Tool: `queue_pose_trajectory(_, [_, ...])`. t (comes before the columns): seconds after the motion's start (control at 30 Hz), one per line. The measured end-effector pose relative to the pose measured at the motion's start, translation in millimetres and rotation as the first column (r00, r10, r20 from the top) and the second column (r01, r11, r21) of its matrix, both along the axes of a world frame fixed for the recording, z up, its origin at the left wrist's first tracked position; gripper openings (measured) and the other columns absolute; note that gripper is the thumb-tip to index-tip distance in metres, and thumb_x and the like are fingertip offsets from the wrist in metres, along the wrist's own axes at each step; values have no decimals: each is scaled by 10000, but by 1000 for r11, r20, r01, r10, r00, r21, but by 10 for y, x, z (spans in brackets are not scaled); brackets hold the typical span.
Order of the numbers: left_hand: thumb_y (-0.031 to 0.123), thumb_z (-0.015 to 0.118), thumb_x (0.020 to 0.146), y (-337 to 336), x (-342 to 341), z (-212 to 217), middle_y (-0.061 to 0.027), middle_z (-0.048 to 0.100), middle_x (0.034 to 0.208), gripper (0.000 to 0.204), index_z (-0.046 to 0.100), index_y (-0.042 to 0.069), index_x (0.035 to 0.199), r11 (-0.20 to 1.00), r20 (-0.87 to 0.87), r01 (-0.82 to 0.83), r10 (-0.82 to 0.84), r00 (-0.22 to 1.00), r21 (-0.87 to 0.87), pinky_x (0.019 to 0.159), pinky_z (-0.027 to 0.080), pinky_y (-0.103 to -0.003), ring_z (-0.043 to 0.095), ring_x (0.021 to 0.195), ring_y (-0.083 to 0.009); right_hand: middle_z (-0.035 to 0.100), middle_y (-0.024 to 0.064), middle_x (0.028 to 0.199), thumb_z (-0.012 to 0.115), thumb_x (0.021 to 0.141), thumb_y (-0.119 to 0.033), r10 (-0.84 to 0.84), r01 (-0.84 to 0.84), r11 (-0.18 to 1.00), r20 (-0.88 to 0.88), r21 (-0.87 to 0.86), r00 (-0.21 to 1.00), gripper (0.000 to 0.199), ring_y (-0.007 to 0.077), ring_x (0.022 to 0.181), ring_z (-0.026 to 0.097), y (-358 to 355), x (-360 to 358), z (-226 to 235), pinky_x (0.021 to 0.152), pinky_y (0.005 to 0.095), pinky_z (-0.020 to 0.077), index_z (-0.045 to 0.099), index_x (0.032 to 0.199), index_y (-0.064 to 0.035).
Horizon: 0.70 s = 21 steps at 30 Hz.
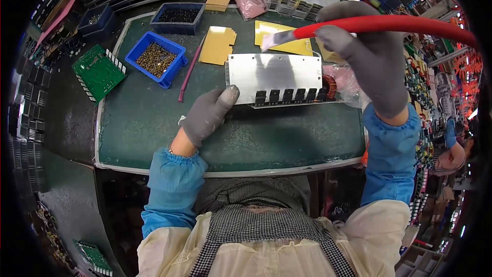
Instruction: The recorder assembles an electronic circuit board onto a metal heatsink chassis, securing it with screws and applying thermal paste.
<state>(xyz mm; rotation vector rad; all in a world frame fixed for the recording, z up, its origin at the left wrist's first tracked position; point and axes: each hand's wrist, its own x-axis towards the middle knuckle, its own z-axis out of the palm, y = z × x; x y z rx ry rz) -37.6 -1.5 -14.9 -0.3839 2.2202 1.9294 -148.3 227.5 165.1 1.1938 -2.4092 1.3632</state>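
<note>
My gloved left hand point(210, 112) is closed on the lower left corner of a silver heat sink plate point(277, 72), thumb on its face. Along the plate's lower edge runs a row of several black transistors point(288, 95), with a copper-coloured coil point(329, 87) at the right end. Over the plate's upper right, my gloved right hand point(366, 54) is closed round a flat brush point(353, 24) with a long red handle. The brush's pale tip is just above the plate's top edge; whether it touches I cannot tell. The plate's underside is hidden.
On the green bench point(154, 138) stand a blue bin point(134, 53) of small brass-coloured parts and a dark bin point(177, 18) of black parts. A dark red stick point(189, 74) and yellow sheets point(218, 45) lie beyond. A green circuit board point(100, 72) is at left.
</note>
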Motion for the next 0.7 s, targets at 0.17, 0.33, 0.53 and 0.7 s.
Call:
queue_pose_trajectory(0.17, [759,499,855,-15,1,-56,-117,598,714,834,625,-64,908,1000,-34,0,0,999,13,647,464,-327,572,676,-189,690,72,941,742,858,-135,113,-104,989,-89,108,990,274,108,838,664,-209,92,-119,700,229,531,663,1072,17])
queue_pose_trajectory(0.33, [798,461,841,-26,8,-40,-145,625,739,922,646,-98,949,998,-26,10,-11,1000,-63,682,490,-367,616,719,-229,692,63,934,748,855,-127,155,-147,983,-71,106,985,264,95,824,657,-308,143,-124,703,232,523,669,1070,3])
queue_pose_trajectory(0.53, [822,437,829,-39,7,-40,-170,634,752,971,658,-115,954,994,-41,31,-36,999,-105,703,495,-383,632,739,-264,690,52,934,746,863,-150,208,-172,958,-144,229,967,254,86,789,640,-378,178,-51,687,233,515,670,1068,-22])
queue_pose_trajectory(0.7, [829,439,823,-55,-5,-78,-167,632,745,973,659,-111,949,995,-28,42,-44,999,-94,698,495,-381,632,730,-262,684,55,953,733,874,-155,254,-163,935,-270,316,929,234,93,778,638,-338,141,-32,664,236,514,660,1056,-28])
